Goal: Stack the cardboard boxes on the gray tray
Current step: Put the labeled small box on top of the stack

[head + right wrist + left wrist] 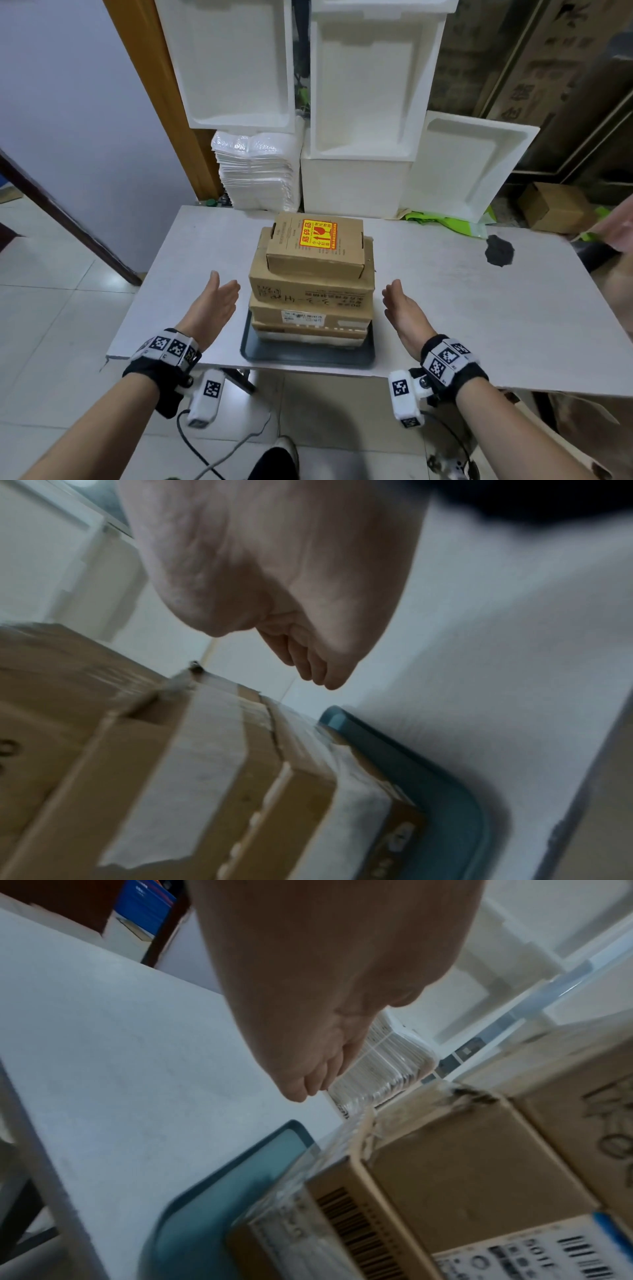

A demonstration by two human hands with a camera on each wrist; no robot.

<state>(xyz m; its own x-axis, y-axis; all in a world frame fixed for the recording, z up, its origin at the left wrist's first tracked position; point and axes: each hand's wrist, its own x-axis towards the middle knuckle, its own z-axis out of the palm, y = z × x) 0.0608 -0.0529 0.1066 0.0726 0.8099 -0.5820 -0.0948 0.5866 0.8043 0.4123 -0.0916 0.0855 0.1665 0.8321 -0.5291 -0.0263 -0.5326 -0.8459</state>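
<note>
1. Counter (445, 308) carries the tray (308, 358) near its front edge.
2. Boxes (310, 291) sit stacked on the tray.
3. Left hand (215, 305) and right hand (404, 308) flank the stack, palms inward, fingers straight, holding nothing, apart from the cardboard.

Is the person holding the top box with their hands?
No, the left hand and right hand are open beside the stack, not touching the top box.

**Your left hand beside the stack**

Your left hand (318, 988) is hanging over the white table (120, 1069), fingers (308, 1080) relaxed and holding nothing. The taped cardboard boxes (462, 1177) are sitting on the gray tray (205, 1218), apart from your hand.
</note>
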